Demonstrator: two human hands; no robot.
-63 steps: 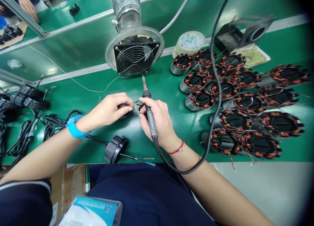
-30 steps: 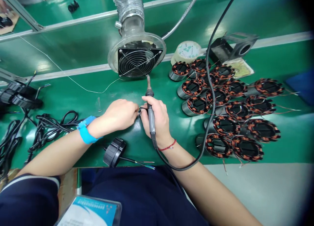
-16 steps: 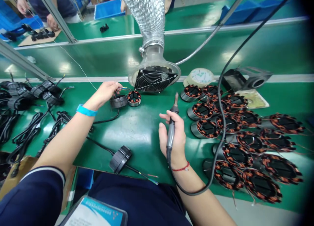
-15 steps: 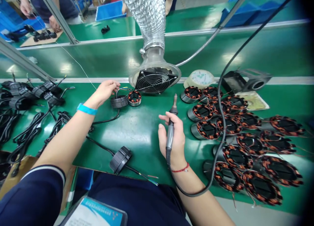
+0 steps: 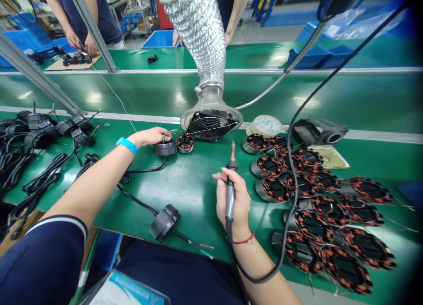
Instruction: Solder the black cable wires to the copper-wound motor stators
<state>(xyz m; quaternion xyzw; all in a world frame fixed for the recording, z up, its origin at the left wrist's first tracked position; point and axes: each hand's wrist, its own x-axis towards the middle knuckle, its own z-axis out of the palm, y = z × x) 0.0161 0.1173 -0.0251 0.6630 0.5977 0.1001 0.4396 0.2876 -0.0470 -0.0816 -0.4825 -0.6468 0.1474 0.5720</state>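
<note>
My left hand [image 5: 155, 136] is at the top of a round black housing [image 5: 166, 148], its fingers pressed together by the wires there; what they pinch is too small to name. A small copper-wound stator [image 5: 185, 143] touches the housing's right side. My right hand [image 5: 234, 199] is wrapped round a soldering iron [image 5: 230, 195], its tip pointing up and away from me. Nearer to me lies a second black housing [image 5: 164, 222] with a cable and bare coloured wire ends.
A fume duct with a fan grille [image 5: 209, 126] hangs over the green bench. Several stators [image 5: 309, 223] stand at the right, near a tape roll [image 5: 265, 126]. Cabled housings [image 5: 39, 131] lie at the left. Other people's hands [image 5: 90, 45] are across the bench.
My left hand has come down onto the black housing beside the stator. The view has tilted up, showing more of the far side. My right hand still holds the iron.
</note>
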